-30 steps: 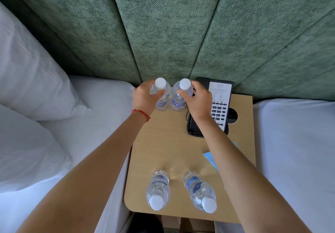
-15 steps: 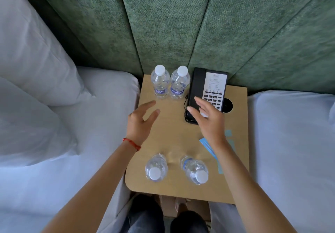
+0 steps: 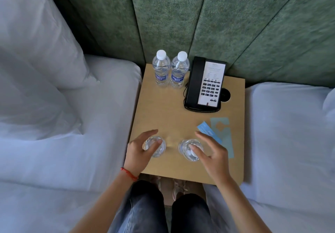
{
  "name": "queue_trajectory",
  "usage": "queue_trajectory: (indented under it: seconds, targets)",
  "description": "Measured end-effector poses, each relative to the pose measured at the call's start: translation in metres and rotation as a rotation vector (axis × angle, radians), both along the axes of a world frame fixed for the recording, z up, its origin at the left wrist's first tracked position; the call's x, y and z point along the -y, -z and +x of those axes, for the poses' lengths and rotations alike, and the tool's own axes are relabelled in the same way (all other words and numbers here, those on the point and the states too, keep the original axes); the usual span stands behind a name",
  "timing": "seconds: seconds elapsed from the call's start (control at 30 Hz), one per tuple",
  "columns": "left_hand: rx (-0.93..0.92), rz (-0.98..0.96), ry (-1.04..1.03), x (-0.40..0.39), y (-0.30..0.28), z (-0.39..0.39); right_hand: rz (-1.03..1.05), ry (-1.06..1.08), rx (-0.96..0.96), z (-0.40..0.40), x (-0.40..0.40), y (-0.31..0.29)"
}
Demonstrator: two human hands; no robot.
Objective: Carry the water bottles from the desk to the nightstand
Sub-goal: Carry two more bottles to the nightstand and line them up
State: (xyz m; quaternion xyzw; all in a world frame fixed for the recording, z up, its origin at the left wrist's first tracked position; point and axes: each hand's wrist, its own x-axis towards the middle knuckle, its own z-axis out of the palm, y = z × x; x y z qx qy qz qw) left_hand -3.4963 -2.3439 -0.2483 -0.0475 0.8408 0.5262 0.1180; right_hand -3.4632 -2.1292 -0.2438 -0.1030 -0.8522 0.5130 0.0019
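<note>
Two clear water bottles with white caps, one (image 3: 161, 69) beside the other (image 3: 179, 71), stand at the back left of the wooden nightstand (image 3: 163, 109). Two more stand near its front edge, seen from above. My left hand (image 3: 141, 151) is spread over the left front bottle (image 3: 161, 150), thumb on its far side and fingers across its top. My right hand (image 3: 210, 153) is spread the same way over the right front bottle (image 3: 184, 149). Neither hand has its fingers curled tight around a bottle, and the caps are hidden under the fingers.
A black desk phone (image 3: 204, 85) sits at the back right of the nightstand. A blue card (image 3: 205, 132) and a pale door hanger (image 3: 223, 129) lie at the right. White beds flank both sides, pillows (image 3: 36, 55) at the left, green padded headboard (image 3: 181, 18) behind.
Both hands let go of the two back bottles, drew back toward me, and now sit over the two front bottles. The view has tilted down.
</note>
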Motion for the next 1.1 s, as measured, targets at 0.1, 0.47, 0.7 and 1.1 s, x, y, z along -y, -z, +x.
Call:
queue_trajectory:
  seconds: [0.1,0.47,0.7,1.1]
  targets:
    - [-0.049,-0.041,-0.009,0.003,0.008,0.014,0.027,-0.014,0.027,0.012,-0.003,0.009]
    - [-0.175,-0.099,0.030,0.010,0.024,0.013,0.169,-0.002,-0.072,0.022,-0.002,0.027]
    - [-0.118,-0.055,-0.071,0.009,0.023,-0.016,0.182,-0.006,-0.082,-0.021,0.001,0.019]
    - [-0.129,-0.028,-0.109,0.007,0.022,-0.124,0.137,0.012,-0.148,-0.130,0.013,0.015]
